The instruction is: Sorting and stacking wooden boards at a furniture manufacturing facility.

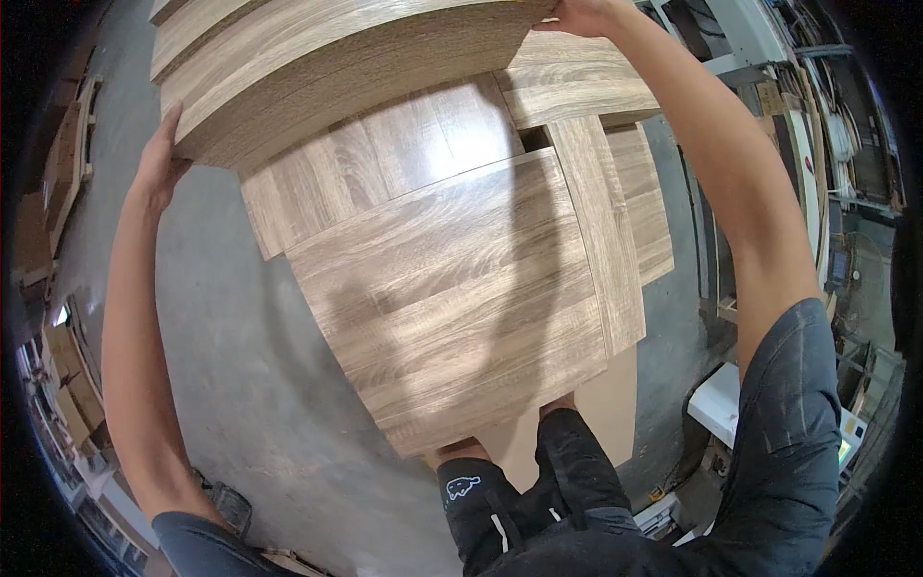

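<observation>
My left hand (160,165) is closed on the left end of a thick stack of wood-grain boards (356,82), fingers partly hidden behind its corner. At the top edge of the view, my right hand (580,17) grips the right end of the same stack. Fine lines run along the stack's darker near side. Below and nearer to me lies a broad wood-grain panel (452,288), flat and apart from both hands. A narrow wood-grain strip (598,231) lies along its right side. Another panel (385,154) shows partly beneath the stack.
More wood-grain boards (639,197) lie to the right. A plain tan board (611,409) sits by my legs. Grey concrete floor (231,327) spreads left. Shelving with upright sheets (817,163) lines the right side; cardboard boxes (72,375) stand far left. A white machine (716,402) is at lower right.
</observation>
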Demonstrator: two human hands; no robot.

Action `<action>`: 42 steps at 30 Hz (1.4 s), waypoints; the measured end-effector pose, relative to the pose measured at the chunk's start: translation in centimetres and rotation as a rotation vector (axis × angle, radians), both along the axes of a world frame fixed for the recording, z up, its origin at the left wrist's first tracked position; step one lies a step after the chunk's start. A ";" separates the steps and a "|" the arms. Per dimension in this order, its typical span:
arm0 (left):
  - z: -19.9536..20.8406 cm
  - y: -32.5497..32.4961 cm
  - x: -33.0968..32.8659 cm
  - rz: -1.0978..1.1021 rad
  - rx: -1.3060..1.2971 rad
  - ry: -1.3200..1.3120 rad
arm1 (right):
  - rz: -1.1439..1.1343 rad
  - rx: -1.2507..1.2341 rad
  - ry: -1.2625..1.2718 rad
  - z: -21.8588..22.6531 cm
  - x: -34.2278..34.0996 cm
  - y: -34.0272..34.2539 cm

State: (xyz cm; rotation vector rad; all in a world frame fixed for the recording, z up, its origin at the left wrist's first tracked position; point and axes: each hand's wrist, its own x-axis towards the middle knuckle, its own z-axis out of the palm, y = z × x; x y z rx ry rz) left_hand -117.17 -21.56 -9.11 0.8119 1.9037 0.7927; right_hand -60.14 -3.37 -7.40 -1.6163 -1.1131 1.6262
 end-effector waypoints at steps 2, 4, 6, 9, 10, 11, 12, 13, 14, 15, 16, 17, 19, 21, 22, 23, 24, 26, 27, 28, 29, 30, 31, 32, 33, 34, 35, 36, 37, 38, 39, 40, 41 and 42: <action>0.4 0.7 1.8 -0.008 0.009 -0.009 | 0.057 -0.010 -0.028 -0.6 1.9 1.8; 0.8 0.8 2.2 -0.015 0.012 -0.040 | 0.132 -0.031 -0.037 -1.1 2.3 2.5; 1.3 0.4 1.8 0.003 0.001 -0.075 | 0.102 -0.051 -0.050 -1.2 1.0 2.1; 0.9 0.3 2.0 0.054 0.014 -0.122 | 0.091 -0.037 -0.066 -0.8 0.3 1.0; 0.8 0.3 1.9 0.097 0.038 -0.126 | 0.087 -0.040 -0.062 -0.8 0.0 0.9; 0.7 0.3 1.8 0.094 0.034 -0.121 | 0.084 -0.035 -0.079 -1.0 -0.3 0.9; 0.6 0.3 1.5 0.125 0.027 -0.131 | 0.083 -0.033 -0.096 -1.4 -0.6 0.7; 1.1 0.6 1.7 0.152 0.037 -0.149 | 0.075 -0.023 -0.098 -0.9 -0.4 1.2; 1.6 0.8 1.9 0.144 0.045 -0.152 | 0.095 -0.008 -0.119 -0.3 -0.3 1.6; 1.9 0.8 2.1 0.145 0.059 -0.148 | 0.115 0.006 -0.140 0.3 -0.1 1.9; 1.7 0.8 2.4 0.147 0.060 -0.142 | 0.110 0.001 -0.139 -0.3 0.1 2.3; 1.6 0.9 2.6 0.141 0.057 -0.143 | 0.110 -0.020 -0.137 -0.7 0.3 2.7; 1.6 0.9 2.3 0.105 0.024 -0.137 | 0.111 -0.047 -0.128 -1.4 0.2 2.8; 1.5 0.7 1.2 0.100 0.021 -0.151 | 0.116 -0.023 -0.167 -1.4 -0.5 2.5; 1.6 0.6 1.3 0.093 0.023 -0.177 | 0.115 -0.029 -0.164 -1.4 -0.5 2.0; 1.6 0.3 1.4 0.093 0.017 -0.174 | 0.127 0.016 -0.163 -1.3 -0.6 1.4; 1.7 -0.2 1.4 0.111 0.068 -0.143 | 0.141 0.062 -0.161 -1.4 -0.8 0.9; 1.1 -0.2 2.1 0.113 0.129 -0.144 | 0.023 0.011 0.009 -3.9 4.3 2.1; 1.2 -1.1 -0.1 0.195 0.073 -0.353 | -0.071 -0.058 0.230 -6.2 4.5 2.0; 1.0 -1.9 -1.5 0.275 0.026 -0.572 | -0.065 -0.033 0.196 -6.9 3.8 -0.1; 0.0 -2.3 -1.1 0.268 0.028 -0.578 | -0.107 -0.075 0.134 -8.1 4.5 -0.5; -1.4 -2.8 -0.4 0.217 0.051 -0.592 | -0.063 -0.061 0.086 -9.4 5.1 -0.9; -2.7 -3.3 -0.1 0.173 0.070 -0.596 | -0.013 -0.055 0.046 -10.6 5.0 -1.4; -3.7 -3.7 0.2 0.178 0.117 -0.654 | 0.071 -0.124 0.101 -11.2 4.8 -1.7; -3.9 -3.7 0.0 0.176 0.114 -0.649 | 0.069 -0.127 0.106 -11.4 4.7 -1.7; -3.8 -4.4 -0.4 0.222 0.158 -0.632 | 0.084 -0.081 0.047 -10.9 3.4 -2.5; -4.1 -4.6 0.3 0.262 0.199 -0.634 | 0.091 -0.033 -0.031 -10.6 3.4 -2.8; -4.1 -4.6 0.7 0.304 0.196 -0.675 | 0.089 -0.049 -0.018 -10.1 3.4 -2.7; -4.4 -4.5 0.7 0.301 0.191 -0.676 | 0.085 -0.052 -0.019 -9.9 3.4 -2.6; -4.6 -4.3 0.7 0.353 0.183 -0.658 | 0.112 -0.046 -0.042 -9.7 3.3 -2.6; -4.8 -4.2 0.6 0.406 0.176 -0.639 | 0.139 -0.040 -0.065 -9.5 3.2 -2.7; -5.1 -4.1 0.5 0.404 0.173 -0.642 | 0.158 -0.021 -0.085 -9.6 3.3 -2.5; -5.6 -4.1 0.5 0.403 0.172 -0.626 | 0.155 -0.023 -0.088 -9.8 3.5 -2.5; -6.0 -4.0 0.5 0.403 0.171 -0.612 | 0.175 -0.011 -0.088 -9.9 3.7 -2.4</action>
